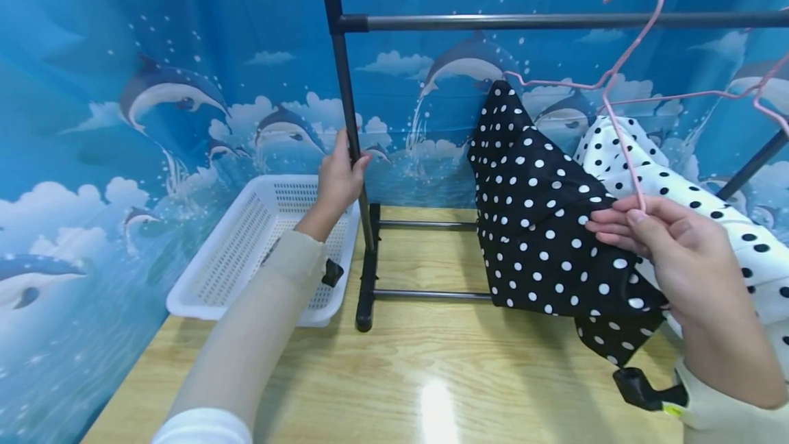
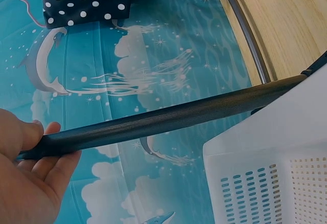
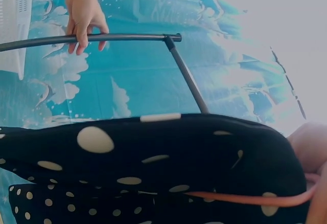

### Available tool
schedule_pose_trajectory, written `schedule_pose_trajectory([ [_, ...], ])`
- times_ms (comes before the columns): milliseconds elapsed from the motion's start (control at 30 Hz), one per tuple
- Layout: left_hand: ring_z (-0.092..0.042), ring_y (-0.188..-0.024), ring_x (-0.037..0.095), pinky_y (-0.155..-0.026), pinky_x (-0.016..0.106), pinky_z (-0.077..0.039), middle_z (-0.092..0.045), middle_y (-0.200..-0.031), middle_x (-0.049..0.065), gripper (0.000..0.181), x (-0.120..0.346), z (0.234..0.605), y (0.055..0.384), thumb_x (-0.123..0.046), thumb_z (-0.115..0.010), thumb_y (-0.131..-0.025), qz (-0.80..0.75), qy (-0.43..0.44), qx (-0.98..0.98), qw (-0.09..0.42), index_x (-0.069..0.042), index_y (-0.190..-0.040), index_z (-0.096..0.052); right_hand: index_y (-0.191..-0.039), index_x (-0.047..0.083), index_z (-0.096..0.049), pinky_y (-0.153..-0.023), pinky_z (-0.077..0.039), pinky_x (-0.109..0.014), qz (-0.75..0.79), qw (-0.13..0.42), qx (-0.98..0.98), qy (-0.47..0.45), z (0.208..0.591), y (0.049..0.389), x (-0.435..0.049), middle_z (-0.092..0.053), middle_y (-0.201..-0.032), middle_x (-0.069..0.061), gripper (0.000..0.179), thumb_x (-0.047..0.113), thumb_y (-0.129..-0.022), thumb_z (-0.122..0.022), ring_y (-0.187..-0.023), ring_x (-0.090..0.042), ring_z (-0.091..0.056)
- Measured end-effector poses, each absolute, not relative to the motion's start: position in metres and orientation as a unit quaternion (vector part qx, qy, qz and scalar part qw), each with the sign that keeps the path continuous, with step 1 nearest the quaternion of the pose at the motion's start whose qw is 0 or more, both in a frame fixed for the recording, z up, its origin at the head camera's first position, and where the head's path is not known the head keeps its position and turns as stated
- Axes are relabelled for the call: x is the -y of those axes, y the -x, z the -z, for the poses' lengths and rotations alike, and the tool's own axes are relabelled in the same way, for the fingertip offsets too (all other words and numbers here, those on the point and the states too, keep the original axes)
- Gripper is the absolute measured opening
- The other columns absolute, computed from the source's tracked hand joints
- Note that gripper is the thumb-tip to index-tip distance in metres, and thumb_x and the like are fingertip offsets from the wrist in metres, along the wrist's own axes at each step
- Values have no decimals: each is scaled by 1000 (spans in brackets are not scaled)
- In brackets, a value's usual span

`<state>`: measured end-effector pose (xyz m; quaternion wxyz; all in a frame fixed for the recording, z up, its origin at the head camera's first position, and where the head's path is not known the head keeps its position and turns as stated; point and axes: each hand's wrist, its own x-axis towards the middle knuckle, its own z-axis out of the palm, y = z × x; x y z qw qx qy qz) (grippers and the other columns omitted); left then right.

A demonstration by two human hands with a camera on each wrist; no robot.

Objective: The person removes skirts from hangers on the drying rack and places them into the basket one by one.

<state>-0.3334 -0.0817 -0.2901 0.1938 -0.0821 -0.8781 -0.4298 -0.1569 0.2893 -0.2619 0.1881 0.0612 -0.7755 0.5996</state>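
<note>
My left hand (image 1: 340, 180) grips the dark upright post (image 1: 347, 88) of a clothes rack, thumb and fingers around it in the left wrist view. A pink wire hanger (image 1: 624, 139) is pinched by my right hand (image 1: 690, 245) near one end of its frame. Its hook overlaps the rack's top rail (image 1: 468, 22) in the head view. From this hanger drapes a black cloth garment with white dots (image 1: 542, 211), bunched beside my right fingers. In the right wrist view the black fabric (image 3: 153, 157) fills the lower part, hiding most of the hanger.
Behind the black garment hangs a white garment with black dots (image 1: 696, 204), with another pink hanger (image 1: 764, 84) at the far right. A white perforated basket (image 1: 209, 273) stands left of the rack on the wooden table (image 1: 394, 368). A blue dolphin-print curtain (image 1: 246, 33) backs the scene.
</note>
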Motion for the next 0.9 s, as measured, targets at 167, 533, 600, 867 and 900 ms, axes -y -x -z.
schedule_pose_trajectory([
  [167,-64,-97,29,-78,46,-53,-66,-115,9,50,82,290,334,-22,-53,-101,427,80,879,198,-20,-147,-32,-109,-9,-53,-73,-54,-21,-617,196,758,-83,262,152,-283,-71,-94,-3,32,21,-100,-50,-84,-10,-72],
  [533,-64,-99,28,-80,45,-53,-66,-115,8,50,82,290,335,-22,-53,-101,426,79,880,194,-20,-146,-33,-110,-9,-53,-73,-54,-23,-647,207,730,-81,268,144,-273,-72,-96,-5,28,17,-100,-51,-86,-12,-72],
  [600,-64,-99,28,-80,45,-53,-66,-115,7,50,81,290,335,-22,-53,-101,427,80,880,194,-21,-146,-33,-109,-11,-53,-74,-54,-24,-652,209,722,-96,269,143,-272,-71,-96,-7,27,15,-101,-50,-86,-13,-72],
  [867,-64,-95,28,-79,45,-53,-67,-112,7,51,82,291,336,-22,-54,-100,424,78,880,200,-22,-146,-33,-109,-12,-52,-75,-54,-25,-657,218,711,-118,271,137,-265,-71,-96,-10,23,9,-101,-49,-87,-15,-72],
  [900,-64,-95,28,-79,45,-53,-67,-112,7,51,82,291,336,-22,-54,-100,425,77,880,198,-22,-146,-33,-109,-12,-53,-75,-54,-25,-658,219,711,-118,271,137,-265,-71,-96,-10,23,9,-101,-48,-88,-15,-72],
])
